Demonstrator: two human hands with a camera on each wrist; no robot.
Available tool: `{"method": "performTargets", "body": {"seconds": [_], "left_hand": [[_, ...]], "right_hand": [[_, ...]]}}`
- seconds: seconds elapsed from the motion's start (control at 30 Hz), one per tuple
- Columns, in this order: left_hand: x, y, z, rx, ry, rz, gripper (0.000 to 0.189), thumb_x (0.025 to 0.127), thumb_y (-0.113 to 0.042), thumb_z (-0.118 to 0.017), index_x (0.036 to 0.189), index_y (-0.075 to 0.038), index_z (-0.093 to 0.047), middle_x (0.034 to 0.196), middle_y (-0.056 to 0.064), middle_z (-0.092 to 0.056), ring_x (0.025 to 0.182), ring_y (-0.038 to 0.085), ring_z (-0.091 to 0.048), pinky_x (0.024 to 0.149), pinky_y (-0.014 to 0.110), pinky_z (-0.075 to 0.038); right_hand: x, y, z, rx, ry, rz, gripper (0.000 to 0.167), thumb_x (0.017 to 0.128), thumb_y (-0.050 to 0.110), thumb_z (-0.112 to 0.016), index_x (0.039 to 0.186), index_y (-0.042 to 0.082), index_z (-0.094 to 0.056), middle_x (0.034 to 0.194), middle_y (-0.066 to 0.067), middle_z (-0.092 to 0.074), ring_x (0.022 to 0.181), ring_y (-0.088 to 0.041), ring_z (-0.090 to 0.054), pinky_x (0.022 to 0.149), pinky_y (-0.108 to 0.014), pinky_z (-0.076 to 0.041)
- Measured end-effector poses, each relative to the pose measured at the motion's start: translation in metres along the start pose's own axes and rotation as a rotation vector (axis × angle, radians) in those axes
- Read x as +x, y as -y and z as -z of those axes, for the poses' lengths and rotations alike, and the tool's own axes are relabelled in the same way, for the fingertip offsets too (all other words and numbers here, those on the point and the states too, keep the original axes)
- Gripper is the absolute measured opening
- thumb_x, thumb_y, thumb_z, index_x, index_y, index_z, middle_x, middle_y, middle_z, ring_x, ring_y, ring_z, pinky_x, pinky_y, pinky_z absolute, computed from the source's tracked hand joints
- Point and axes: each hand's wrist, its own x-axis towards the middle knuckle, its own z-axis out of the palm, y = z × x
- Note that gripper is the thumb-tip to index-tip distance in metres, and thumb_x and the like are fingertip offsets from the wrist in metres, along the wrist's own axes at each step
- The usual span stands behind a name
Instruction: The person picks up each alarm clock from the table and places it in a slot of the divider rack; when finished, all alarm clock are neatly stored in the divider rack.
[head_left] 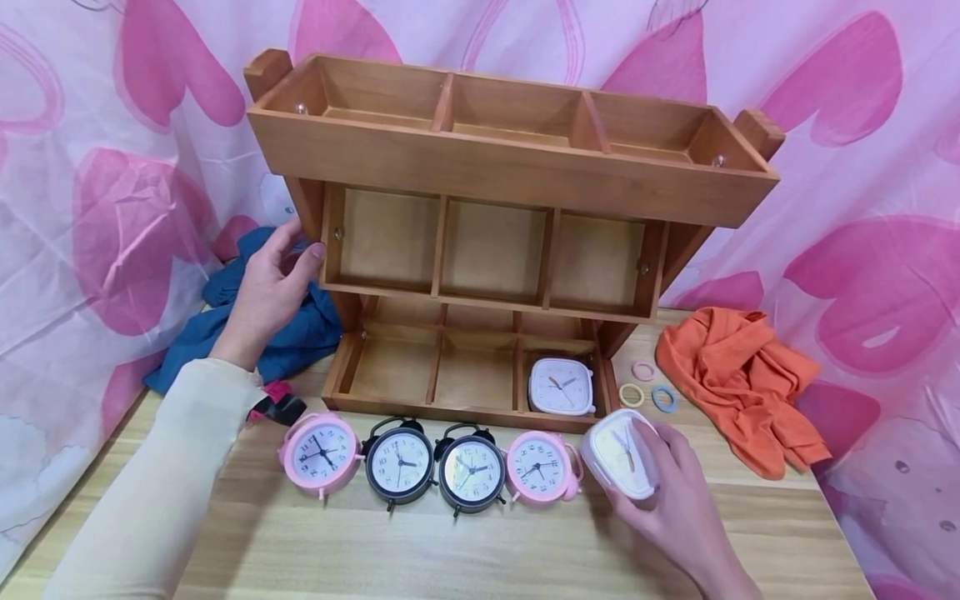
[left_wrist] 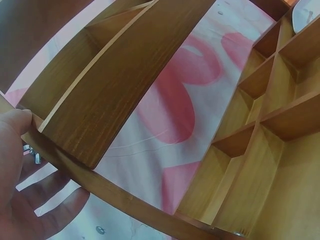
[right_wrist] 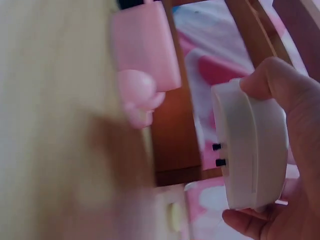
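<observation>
Gripping white alarm clock (head_left: 617,454) between thumb and fingers, right hand (head_left: 681,500); clock near pink twin-bell clock (head_left: 538,467), apparently off tabletop (head_left: 390,558). Left hand (head_left: 270,292) holds wooden rack (head_left: 510,175) at side, fingers partly spread.

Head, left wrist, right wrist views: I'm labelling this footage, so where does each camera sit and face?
Head: on the person's head, facing forward and down at the wooden shelf and clocks; left hand, left sleeve and right hand show.
Left wrist: on that wrist, facing past the left thumb and fingers into the shelf's compartments.
Right wrist: on that wrist, facing the held white clock; the right thumb and fingers show.
Shared: head and right wrist both show that clock.
</observation>
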Motion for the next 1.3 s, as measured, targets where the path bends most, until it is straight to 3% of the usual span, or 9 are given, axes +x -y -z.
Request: {"method": "performTargets", "body": {"seconds": [0.1,0.3,0.67,0.9,1.07,1.3], "left_hand": [[0.0,0.0,0.0,-0.002,-0.003,-0.001,0.057,0.101,-0.047,-0.047,0.154,-0.034,-0.031,0.157,0.004,-0.039,0.136,0.037,-0.048,0.104,0.055,-0.045],[0.0,0.0,0.0,-0.002,-0.001,-0.002,0.057,0.101,-0.047,-0.047,0.154,-0.034,-0.03,0.158,0.005,-0.038,0.136,0.037,-0.048,0.104,0.055,-0.044],[0.0,0.001,-0.001,0.015,-0.006,-0.013,0.055,0.102,-0.045,-0.046,0.154,-0.033,-0.032,0.154,0.008,-0.042,0.134,0.037,-0.049,0.103,0.055,-0.045],[-0.001,0.001,-0.001,0.011,-0.005,-0.009,0.055,0.102,-0.046,-0.046,0.154,-0.035,-0.031,0.155,0.007,-0.041,0.135,0.037,-0.048,0.104,0.055,-0.045],[0.0,0.0,-0.001,0.005,-0.005,-0.005,0.056,0.102,-0.046,-0.046,0.154,-0.035,-0.031,0.156,0.006,-0.04,0.136,0.037,-0.047,0.104,0.055,-0.044],[0.0,0.0,-0.001,0.007,-0.007,-0.001,0.056,0.102,-0.047,-0.046,0.154,-0.035,-0.031,0.156,0.005,-0.04,0.136,0.036,-0.047,0.105,0.055,-0.045]], "right_hand": [[0.018,0.001,0.004,0.013,0.001,0.083,0.095,0.058,0.03,-0.088,0.143,0.011,-0.051,0.135,-0.021,-0.049,0.12,-0.034,-0.048,0.094,-0.05,-0.043],[0.059,-0.002,0.003,0.015,0.084,0.235,0.098,0.058,0.029,-0.088,0.145,0.01,-0.047,0.14,-0.021,-0.047,0.123,-0.035,-0.048,0.096,-0.06,-0.047],[0.12,0.019,-0.023,0.094,0.396,0.274,0.094,0.069,0.032,-0.085,0.15,0.02,-0.039,0.152,-0.008,-0.036,0.133,-0.027,-0.039,0.105,-0.052,-0.044],[0.151,0.036,-0.048,0.076,0.496,0.373,0.094,0.071,0.033,-0.081,0.153,0.021,-0.034,0.154,-0.007,-0.035,0.137,-0.025,-0.037,0.111,-0.047,-0.041],[0.166,0.05,-0.064,0.077,0.565,0.397,0.092,0.072,0.036,-0.08,0.152,0.024,-0.035,0.155,-0.002,-0.033,0.139,-0.021,-0.036,0.112,-0.045,-0.041],[0.183,0.061,-0.078,0.057,0.655,0.434,0.082,0.076,0.037,-0.081,0.147,0.026,-0.043,0.153,0.002,-0.038,0.143,-0.017,-0.031,0.124,-0.045,-0.015]]}}
